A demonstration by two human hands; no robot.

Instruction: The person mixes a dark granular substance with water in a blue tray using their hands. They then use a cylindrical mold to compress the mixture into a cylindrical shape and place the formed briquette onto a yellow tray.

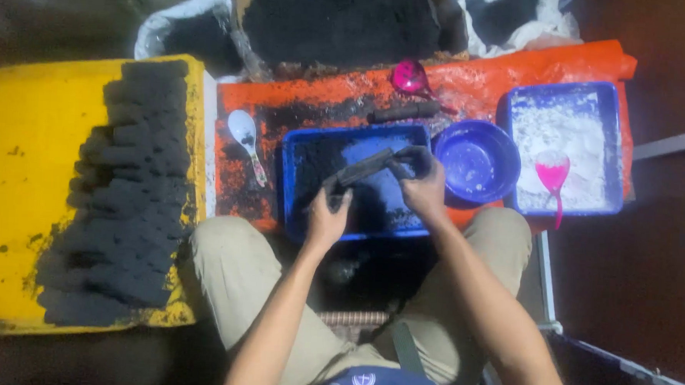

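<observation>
both hands, left hand [328, 212] and right hand [424, 184], grip a black tube [365, 168] inside the blue tray [293, 175] rim

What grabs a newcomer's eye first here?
The yellow board at left, stacked with rows of dark blocks. At centre, both hands, left and right, grip a black rod over a blue tray; a second tray of white powder sits right.

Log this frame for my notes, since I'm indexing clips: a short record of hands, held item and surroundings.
left hand: grips near end of dark rod
right hand: grips far end of dark rod
below hands: blue tray with black powder
right: blue bowl; tray of white powder with pink scoop
left: yellow board with dark blocks; white spoon
</observation>
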